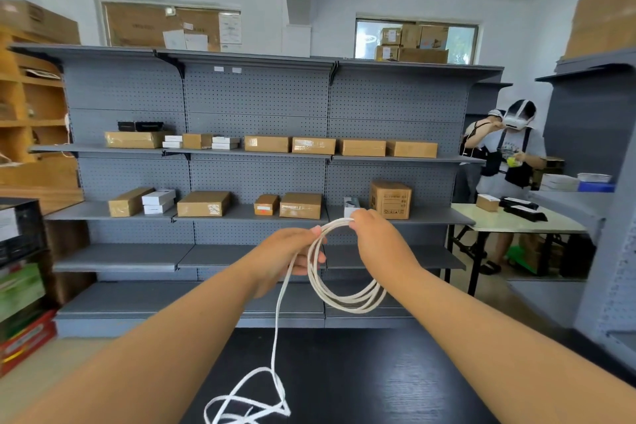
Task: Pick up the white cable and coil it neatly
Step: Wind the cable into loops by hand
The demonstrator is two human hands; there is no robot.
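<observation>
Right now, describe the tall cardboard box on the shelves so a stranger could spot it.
Find the grey pegboard shelving facing the camera. On its second stocked shelf down, at the right end above the right hand, stands the cardboard box. It alone is cube-like with black printed symbols; its neighbours lie flat.

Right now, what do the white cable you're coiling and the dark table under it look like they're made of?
White cable: looks like soft matte plastic or rubber sheathing; it bends into smooth loops and hangs limp, without shine. A woven cover can't be ruled out. Dark table: looks like black wood or wood-look laminate, with faint grain streaks and a dull sheen. Which one, I can't tell.
</observation>
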